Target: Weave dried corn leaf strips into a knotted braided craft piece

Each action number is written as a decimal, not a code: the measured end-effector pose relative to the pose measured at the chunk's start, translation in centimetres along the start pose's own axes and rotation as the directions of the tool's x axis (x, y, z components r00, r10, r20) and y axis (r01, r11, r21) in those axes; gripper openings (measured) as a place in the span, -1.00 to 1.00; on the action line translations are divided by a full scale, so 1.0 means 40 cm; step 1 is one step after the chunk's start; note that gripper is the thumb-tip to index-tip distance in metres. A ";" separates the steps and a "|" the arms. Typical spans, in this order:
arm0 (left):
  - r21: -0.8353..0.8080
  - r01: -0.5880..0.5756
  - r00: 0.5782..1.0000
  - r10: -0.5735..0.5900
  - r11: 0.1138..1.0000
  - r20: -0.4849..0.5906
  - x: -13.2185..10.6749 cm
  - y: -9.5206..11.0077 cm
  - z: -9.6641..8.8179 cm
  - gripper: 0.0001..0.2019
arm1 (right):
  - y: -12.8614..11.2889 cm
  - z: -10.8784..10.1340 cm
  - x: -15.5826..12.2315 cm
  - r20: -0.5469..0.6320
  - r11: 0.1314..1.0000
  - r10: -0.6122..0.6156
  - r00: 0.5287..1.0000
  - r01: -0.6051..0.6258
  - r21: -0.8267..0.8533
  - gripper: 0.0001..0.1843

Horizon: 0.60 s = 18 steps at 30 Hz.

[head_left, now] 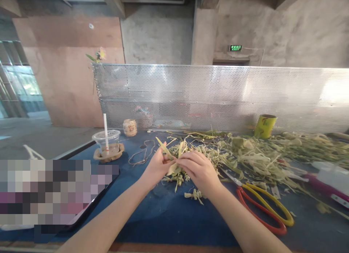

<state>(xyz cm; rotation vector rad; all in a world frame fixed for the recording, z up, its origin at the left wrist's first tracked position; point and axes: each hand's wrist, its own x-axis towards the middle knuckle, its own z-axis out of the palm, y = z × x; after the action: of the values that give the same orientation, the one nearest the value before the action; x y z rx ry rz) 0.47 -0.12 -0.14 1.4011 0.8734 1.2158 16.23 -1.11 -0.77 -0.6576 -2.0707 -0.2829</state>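
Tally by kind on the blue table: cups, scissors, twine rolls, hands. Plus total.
Cups: 2, clear cup with straw, yellow cup
Scissors: 1
Twine rolls: 1
Hands: 2, left hand, right hand, both pinching leaf strips
Total: 6

Oddments on the blue tabletop (163,220)
Red-and-yellow scissors (241,191) lying right; lidded cup with straw (107,142) far left; yellow cup (265,126) against perforated screen (218,96).
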 end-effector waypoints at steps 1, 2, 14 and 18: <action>0.001 0.009 1.000 -0.009 1.000 0.012 0.000 -0.004 0.001 -0.03 | -0.001 0.002 -0.001 0.011 1.000 0.014 1.000 -0.014 0.007 -0.76; 0.002 0.017 1.000 -0.017 1.000 0.021 0.000 -0.007 0.002 -0.05 | 0.000 0.003 -0.003 0.020 0.999 0.034 0.999 -0.035 0.022 -0.75; 0.057 0.000 0.995 -0.006 0.998 0.099 -0.012 -0.006 -0.005 -0.41 | 0.025 0.010 -0.010 0.002 0.980 0.180 0.984 -0.180 0.088 -0.74; 0.155 -0.022 0.998 0.012 0.988 0.066 -0.012 -0.002 -0.008 -0.34 | 0.020 0.001 -0.009 0.036 0.988 0.147 0.988 -0.149 0.049 -0.73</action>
<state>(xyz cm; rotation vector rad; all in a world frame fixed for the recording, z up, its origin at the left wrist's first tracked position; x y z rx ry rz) 0.07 -0.48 -0.35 1.5673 0.9282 1.1279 16.80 -0.55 -1.12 -0.7846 -2.0400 -0.1344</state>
